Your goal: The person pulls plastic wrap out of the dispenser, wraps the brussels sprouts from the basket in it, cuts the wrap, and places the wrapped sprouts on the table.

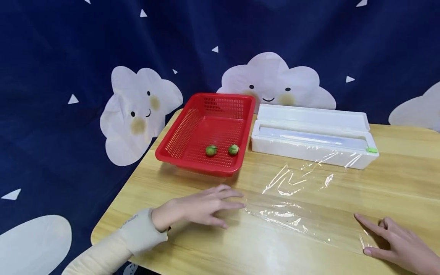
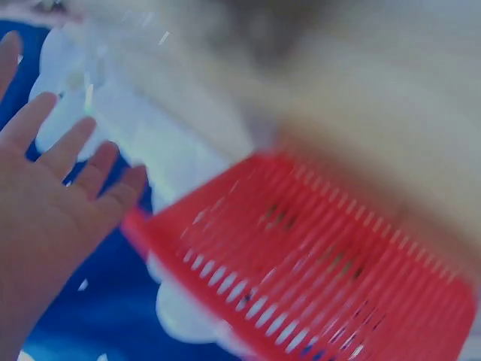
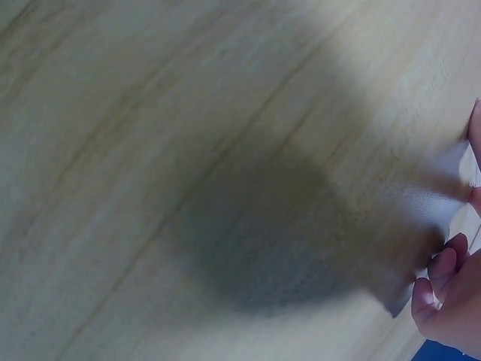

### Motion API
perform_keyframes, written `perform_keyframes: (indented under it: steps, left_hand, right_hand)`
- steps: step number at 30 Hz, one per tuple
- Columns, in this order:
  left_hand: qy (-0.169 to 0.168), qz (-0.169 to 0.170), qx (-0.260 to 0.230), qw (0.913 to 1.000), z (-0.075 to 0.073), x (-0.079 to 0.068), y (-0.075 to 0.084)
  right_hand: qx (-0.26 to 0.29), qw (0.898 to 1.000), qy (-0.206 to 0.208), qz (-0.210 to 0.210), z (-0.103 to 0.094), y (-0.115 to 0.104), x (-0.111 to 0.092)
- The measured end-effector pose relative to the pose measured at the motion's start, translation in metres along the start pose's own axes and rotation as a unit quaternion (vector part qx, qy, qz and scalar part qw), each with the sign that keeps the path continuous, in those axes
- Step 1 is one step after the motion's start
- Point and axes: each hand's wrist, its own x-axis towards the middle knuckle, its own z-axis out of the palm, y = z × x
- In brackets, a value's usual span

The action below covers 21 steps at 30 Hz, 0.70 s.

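Observation:
A sheet of clear cling film [image 1: 292, 217] lies on the table, drawn out from a white dispenser box [image 1: 309, 149] whose lid is raised. My left hand [image 1: 207, 205], fingers spread, hovers by the film's left edge and holds nothing. In the left wrist view the same hand [image 2: 52, 203] shows its fingers apart. My right hand [image 1: 398, 242] is at the film's near right corner, thumb and index finger extended and well apart, their tips at the film. The other fingers are curled, seen on the right hand [image 3: 451, 293] in the right wrist view.
Behind my left hand stands a red plastic basket [image 1: 203, 165]. Two small green vegetables like Brussels sprouts, one left [image 1: 211, 150] and one right [image 1: 233, 149], lie inside it. A dark blue curtain [image 1: 192, 34] with clouds hangs behind the wooden table [image 1: 268, 256].

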Motion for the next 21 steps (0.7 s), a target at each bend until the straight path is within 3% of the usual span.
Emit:
perform_keyframes:
  steps: [3,8,12,16,21]
  left_hand:
    - [0.048,0.003,-0.034,0.9983,-0.025,0.000,-0.004]
    - [0.088,-0.057,-0.107,0.9887,-0.066,-0.004,-0.022]
    - [0.111,-0.091,-0.126,0.9816,-0.085,-0.001,-0.045]
    - [0.105,-0.118,-0.120,0.9801,-0.096,0.003,-0.071]
    - [0.060,-0.161,-0.104,0.9797,-0.102,0.011,-0.105]
  right_hand:
    - [0.003,1.000,-0.012,0.015,0.005,0.000,-0.005]
    - [0.004,0.998,-0.038,0.046,0.014,0.002,-0.009]
    - [0.007,0.998,-0.033,0.046,0.021,0.006,-0.012]
    - [0.006,0.999,-0.021,0.050,0.029,0.009,-0.014]
    - [0.008,1.000,0.020,0.022,0.040,0.012,-0.015]
